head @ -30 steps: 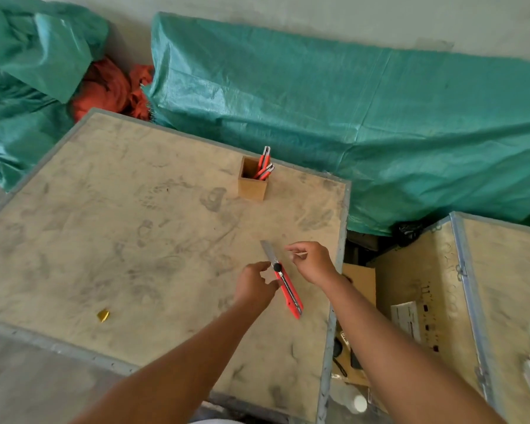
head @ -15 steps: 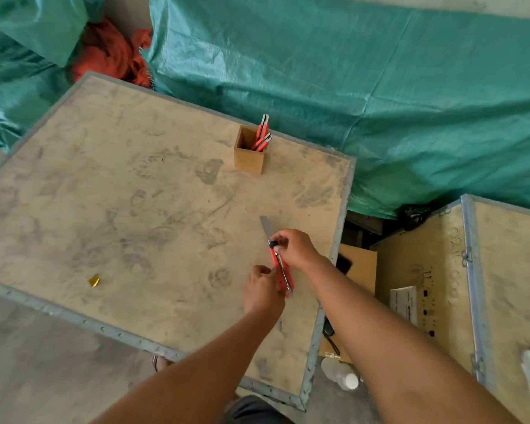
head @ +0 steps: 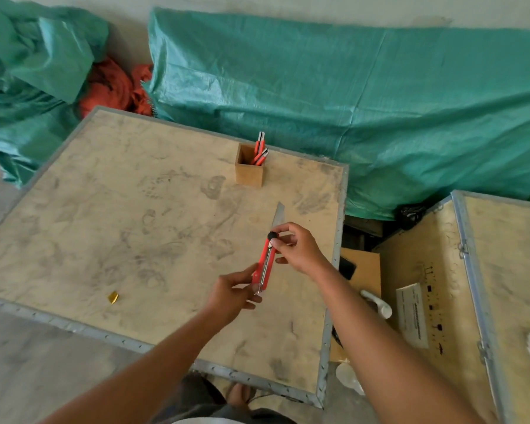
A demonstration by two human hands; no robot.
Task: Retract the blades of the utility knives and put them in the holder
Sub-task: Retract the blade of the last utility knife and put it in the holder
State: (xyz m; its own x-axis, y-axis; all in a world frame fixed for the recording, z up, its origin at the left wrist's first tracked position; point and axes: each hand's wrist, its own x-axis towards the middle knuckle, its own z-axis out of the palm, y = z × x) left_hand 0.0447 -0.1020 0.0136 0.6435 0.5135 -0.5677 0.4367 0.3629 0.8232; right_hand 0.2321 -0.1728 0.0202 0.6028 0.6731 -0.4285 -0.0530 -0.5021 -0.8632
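Observation:
A red utility knife (head: 265,266) is held above the plywood crate top (head: 135,224), its silver blade (head: 278,214) still extended and pointing away from me. My left hand (head: 231,293) grips the knife's rear end. My right hand (head: 299,247) pinches the front of the handle at the black slider knob (head: 272,235). A small wooden holder (head: 249,171) stands near the far edge of the crate top with red knives (head: 260,149) sticking out of it.
A small gold scrap (head: 113,297) lies near the crate's front left edge. An open wooden crate (head: 435,286) with a paper label stands to the right. Green tarpaulin (head: 349,102) and red cloth (head: 110,90) lie behind.
Both hands have taken the knife off the crate top and lifted it. My right hand moved onto the slider end, my left hand onto the rear. The blade is still out.

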